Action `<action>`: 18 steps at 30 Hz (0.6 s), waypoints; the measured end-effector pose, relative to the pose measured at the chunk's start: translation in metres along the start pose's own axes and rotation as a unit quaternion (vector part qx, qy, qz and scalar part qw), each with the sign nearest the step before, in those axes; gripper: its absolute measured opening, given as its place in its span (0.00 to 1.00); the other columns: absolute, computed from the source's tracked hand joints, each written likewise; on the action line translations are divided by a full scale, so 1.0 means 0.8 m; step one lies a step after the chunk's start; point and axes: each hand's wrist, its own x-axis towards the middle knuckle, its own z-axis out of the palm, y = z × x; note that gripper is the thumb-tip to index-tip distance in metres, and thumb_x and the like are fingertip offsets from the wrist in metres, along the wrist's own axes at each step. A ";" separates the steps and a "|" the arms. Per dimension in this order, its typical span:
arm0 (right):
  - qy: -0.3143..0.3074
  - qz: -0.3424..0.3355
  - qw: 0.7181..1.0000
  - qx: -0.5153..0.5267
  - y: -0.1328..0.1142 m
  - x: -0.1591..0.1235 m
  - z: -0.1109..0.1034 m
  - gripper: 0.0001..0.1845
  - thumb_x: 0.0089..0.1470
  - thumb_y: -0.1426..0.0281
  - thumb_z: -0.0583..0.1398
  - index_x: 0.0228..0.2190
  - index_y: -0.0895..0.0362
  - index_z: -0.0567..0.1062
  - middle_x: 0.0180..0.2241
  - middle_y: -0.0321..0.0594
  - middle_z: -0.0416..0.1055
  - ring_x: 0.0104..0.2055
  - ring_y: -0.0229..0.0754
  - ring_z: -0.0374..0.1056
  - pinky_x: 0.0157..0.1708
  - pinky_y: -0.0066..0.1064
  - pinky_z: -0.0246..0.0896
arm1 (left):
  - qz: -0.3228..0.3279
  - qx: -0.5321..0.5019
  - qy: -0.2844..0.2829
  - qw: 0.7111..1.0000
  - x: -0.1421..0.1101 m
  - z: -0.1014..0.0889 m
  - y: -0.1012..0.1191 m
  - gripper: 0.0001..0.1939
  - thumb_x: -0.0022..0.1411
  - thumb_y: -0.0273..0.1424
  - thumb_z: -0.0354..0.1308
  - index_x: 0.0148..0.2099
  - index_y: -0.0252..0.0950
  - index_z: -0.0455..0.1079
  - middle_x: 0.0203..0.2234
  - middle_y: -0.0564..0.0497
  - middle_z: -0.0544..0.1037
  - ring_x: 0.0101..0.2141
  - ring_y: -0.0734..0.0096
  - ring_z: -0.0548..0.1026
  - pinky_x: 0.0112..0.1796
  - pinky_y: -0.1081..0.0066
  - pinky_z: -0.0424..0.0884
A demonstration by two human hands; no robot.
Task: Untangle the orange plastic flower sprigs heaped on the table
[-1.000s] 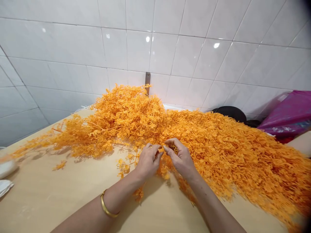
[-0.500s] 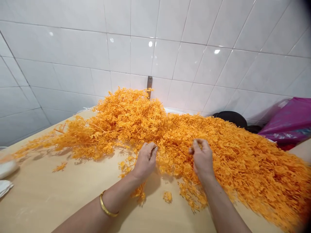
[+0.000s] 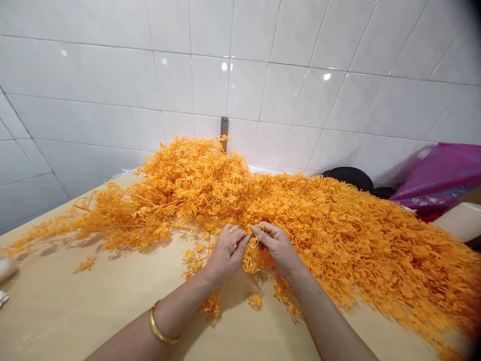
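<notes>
My left hand is closed in a pinch, with an orange plastic flower sprig showing below and beside it. Close by on the right, my right hand pinches a small orange plastic flower piece between thumb and fingers. The fingertips of both hands nearly meet over that piece. Just what sits between the left fingertips is hidden. Behind both hands rises a heap of orange plastic flower sprigs, joined on the right by a long dense pile of orange pieces.
Two loose orange pieces lie on the tan table, one being a small floret. A white tiled wall with a metal strip stands behind. Black round items and a purple bag are at back right.
My right hand has moved left from over the pile to meet my left hand, with a flower piece now between them. The view has shifted slightly right.
</notes>
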 end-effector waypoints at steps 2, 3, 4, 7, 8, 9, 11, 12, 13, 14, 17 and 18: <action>0.051 -0.009 0.997 -0.058 0.002 0.000 0.002 0.19 0.46 0.58 0.55 0.15 0.58 0.61 0.15 0.30 0.52 0.18 0.30 0.48 0.19 0.24 0.45 | 0.006 0.028 0.000 1.000 0.000 0.001 -0.003 0.15 0.59 0.31 0.41 0.21 0.36 0.56 0.17 0.54 0.59 0.25 0.73 0.58 0.31 0.70 0.57; 0.074 -0.014 0.993 -0.090 0.002 0.001 0.003 0.20 0.47 0.58 0.55 0.14 0.58 0.59 0.14 0.30 0.51 0.18 0.30 0.47 0.18 0.24 0.44 | 0.011 0.039 -0.002 0.999 0.000 0.001 -0.004 0.15 0.59 0.31 0.41 0.21 0.36 0.56 0.17 0.54 0.59 0.25 0.73 0.58 0.32 0.70 0.57; 0.095 -0.019 0.988 -0.116 0.001 0.001 0.002 0.21 0.47 0.58 0.54 0.13 0.58 0.59 0.14 0.30 0.51 0.17 0.30 0.47 0.17 0.24 0.44 | 0.017 0.048 -0.006 0.999 0.001 0.002 -0.005 0.15 0.59 0.31 0.41 0.21 0.36 0.56 0.17 0.54 0.59 0.25 0.73 0.58 0.31 0.70 0.57; 0.189 -0.014 0.972 -0.138 -0.005 0.003 -0.010 0.22 0.47 0.56 0.54 0.13 0.58 0.58 0.13 0.30 0.51 0.17 0.30 0.47 0.16 0.24 0.43 | 0.029 0.063 -0.015 0.997 0.001 0.001 -0.008 0.15 0.59 0.31 0.40 0.20 0.36 0.55 0.18 0.53 0.60 0.25 0.72 0.58 0.30 0.70 0.56; 0.239 -0.006 0.964 -0.120 -0.007 0.003 -0.018 0.22 0.47 0.56 0.53 0.14 0.57 0.58 0.13 0.30 0.51 0.16 0.30 0.46 0.15 0.24 0.42 | 0.027 0.065 -0.010 0.997 0.001 0.001 -0.010 0.16 0.59 0.31 0.41 0.20 0.36 0.54 0.17 0.53 0.59 0.25 0.72 0.58 0.29 0.70 0.56; 0.293 -0.002 0.952 -0.092 -0.009 0.004 -0.027 0.22 0.47 0.55 0.53 0.14 0.57 0.58 0.14 0.30 0.51 0.16 0.30 0.46 0.14 0.24 0.42 | 0.022 0.066 -0.001 0.998 0.001 0.001 -0.011 0.16 0.59 0.31 0.41 0.19 0.36 0.53 0.17 0.53 0.59 0.25 0.72 0.58 0.29 0.71 0.56; 0.370 -0.003 0.928 -0.033 -0.011 0.005 -0.042 0.21 0.47 0.54 0.52 0.15 0.57 0.58 0.15 0.31 0.52 0.15 0.30 0.47 0.13 0.24 0.42 | 0.004 0.061 0.026 0.998 0.001 0.000 -0.014 0.16 0.58 0.31 0.41 0.19 0.36 0.52 0.16 0.53 0.58 0.24 0.72 0.57 0.29 0.71 0.56; 0.366 0.000 0.930 -0.020 -0.011 0.005 -0.045 0.20 0.47 0.55 0.52 0.17 0.57 0.60 0.16 0.31 0.54 0.15 0.30 0.49 0.13 0.24 0.43 | -0.008 0.056 0.040 0.998 0.001 0.001 -0.015 0.16 0.58 0.31 0.42 0.19 0.36 0.52 0.16 0.53 0.58 0.24 0.73 0.57 0.29 0.71 0.56; 0.344 0.002 0.939 -0.013 -0.011 0.005 -0.045 0.17 0.47 0.55 0.53 0.20 0.57 0.62 0.18 0.32 0.57 0.15 0.31 0.51 0.13 0.24 0.45 | -0.020 0.051 0.051 0.997 0.001 0.001 -0.015 0.16 0.58 0.31 0.42 0.19 0.36 0.53 0.16 0.54 0.59 0.24 0.73 0.58 0.29 0.71 0.56; 0.304 0.008 0.952 -0.014 -0.011 0.004 -0.042 0.15 0.47 0.56 0.53 0.24 0.57 0.65 0.19 0.33 0.59 0.16 0.31 0.52 0.14 0.24 0.46 | -0.032 0.048 0.060 0.997 0.001 0.002 -0.016 0.15 0.58 0.31 0.42 0.19 0.36 0.54 0.16 0.54 0.59 0.24 0.74 0.58 0.29 0.71 0.56; 0.170 0.019 0.985 -0.033 -0.013 0.000 -0.019 0.15 0.47 0.57 0.53 0.32 0.55 0.67 0.19 0.32 0.59 0.16 0.32 0.52 0.15 0.24 0.47 | -0.056 0.042 0.075 0.995 0.000 0.003 -0.017 0.15 0.58 0.32 0.42 0.20 0.36 0.56 0.17 0.54 0.60 0.23 0.74 0.59 0.29 0.72 0.56; 0.137 0.012 0.989 -0.047 -0.014 -0.001 -0.011 0.15 0.48 0.57 0.53 0.31 0.55 0.68 0.18 0.31 0.59 0.17 0.32 0.52 0.16 0.24 0.47 | -0.061 0.040 0.077 0.994 0.000 0.003 -0.017 0.15 0.58 0.33 0.42 0.21 0.35 0.56 0.17 0.54 0.60 0.23 0.74 0.59 0.28 0.73 0.56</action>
